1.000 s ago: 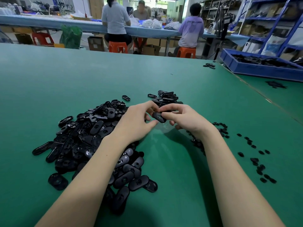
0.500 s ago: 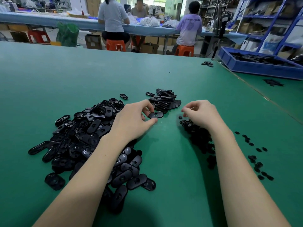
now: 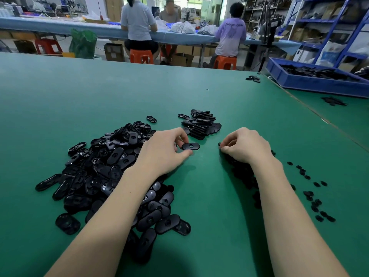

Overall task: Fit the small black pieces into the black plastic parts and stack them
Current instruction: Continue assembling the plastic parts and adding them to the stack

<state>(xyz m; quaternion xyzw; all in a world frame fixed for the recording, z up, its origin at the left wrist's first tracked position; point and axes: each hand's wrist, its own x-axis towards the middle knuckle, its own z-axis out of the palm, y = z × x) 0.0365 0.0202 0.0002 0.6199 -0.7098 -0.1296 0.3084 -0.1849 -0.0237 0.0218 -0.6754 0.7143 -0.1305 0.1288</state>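
Right now the left hand pinches one oval black part by its near-left end, just above the green table, near the finished stack. The right hand curls over the small black pieces; whether it holds one I cannot tell. So slight a pinch could let the part twist or drop once an insert is pressed in.
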